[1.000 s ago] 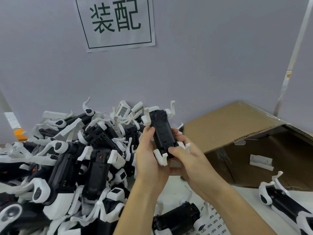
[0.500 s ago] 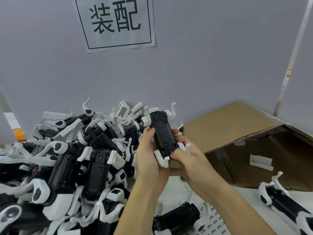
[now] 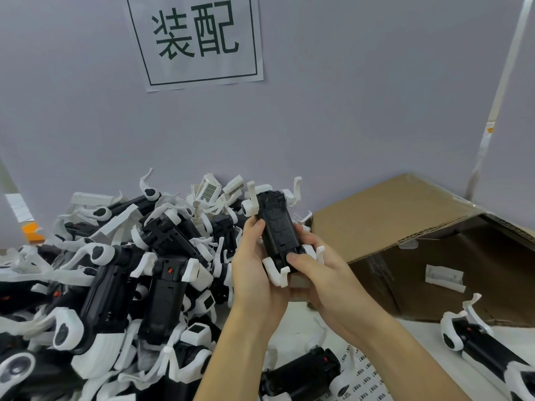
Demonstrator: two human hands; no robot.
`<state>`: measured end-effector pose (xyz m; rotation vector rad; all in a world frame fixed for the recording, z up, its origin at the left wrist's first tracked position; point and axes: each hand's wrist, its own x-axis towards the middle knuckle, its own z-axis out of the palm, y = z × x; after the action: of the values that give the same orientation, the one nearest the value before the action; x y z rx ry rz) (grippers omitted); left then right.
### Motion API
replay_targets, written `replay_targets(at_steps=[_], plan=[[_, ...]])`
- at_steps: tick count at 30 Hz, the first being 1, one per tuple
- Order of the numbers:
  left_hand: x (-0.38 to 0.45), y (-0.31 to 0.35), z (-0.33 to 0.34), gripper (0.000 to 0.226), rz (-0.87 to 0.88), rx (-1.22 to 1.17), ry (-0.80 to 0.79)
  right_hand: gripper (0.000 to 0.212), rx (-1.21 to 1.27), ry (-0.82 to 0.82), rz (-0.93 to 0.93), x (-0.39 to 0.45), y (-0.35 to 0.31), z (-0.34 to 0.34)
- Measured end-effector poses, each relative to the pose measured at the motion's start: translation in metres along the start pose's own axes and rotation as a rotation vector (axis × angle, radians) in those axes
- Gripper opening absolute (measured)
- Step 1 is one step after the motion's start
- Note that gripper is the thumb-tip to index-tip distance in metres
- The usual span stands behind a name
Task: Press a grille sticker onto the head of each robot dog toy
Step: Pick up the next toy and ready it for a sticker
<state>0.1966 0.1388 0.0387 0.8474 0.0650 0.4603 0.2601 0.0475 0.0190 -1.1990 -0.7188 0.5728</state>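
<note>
Hands work together in mid-scene: the left hand [image 3: 254, 273] grips one robot dog toy [image 3: 279, 231] belly-up above the tabletop [image 3: 292, 337], its fingers curled round the black body, while the right hand [image 3: 321, 280] holds the near end with the thumb pressed flat on it. Whether a grille sticker lies under that thumb cannot be seen; for a good bond, steady the toy and rub outward from the centre. A sticker sheet [image 3: 362, 380] lies near, right of a pile of toys [image 3: 115, 270].
</note>
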Motion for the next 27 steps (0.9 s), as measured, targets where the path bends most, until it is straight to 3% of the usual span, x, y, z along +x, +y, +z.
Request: replay_targets(at_steps=[9,13,17,21,25,27], plan=[[0.001,0.001,-0.002,0.056,0.013,-0.034,-0.011,0.041,0.024,-0.050,-0.005,-0.002,-0.002,-0.001],[0.000,-0.001,0.001,0.065,0.018,-0.010,0.014,0.040,-0.038,0.000,0.002,-0.001,-0.002,0.000],[0.003,-0.004,0.000,0.050,0.090,-0.017,0.003,0.038,-0.027,0.037,0.008,0.001,-0.002,0.002],[0.001,-0.004,-0.001,0.059,0.055,-0.086,0.000,0.043,0.066,-0.004,0.016,0.001,-0.004,-0.003],[0.006,0.001,-0.004,0.038,0.154,-0.094,0.113,0.052,-0.038,0.158,-0.056,0.001,-0.009,-0.015],[0.010,0.003,-0.005,0.029,0.190,0.051,0.224,0.042,-0.175,0.282,-0.135,0.001,-0.010,-0.015]])
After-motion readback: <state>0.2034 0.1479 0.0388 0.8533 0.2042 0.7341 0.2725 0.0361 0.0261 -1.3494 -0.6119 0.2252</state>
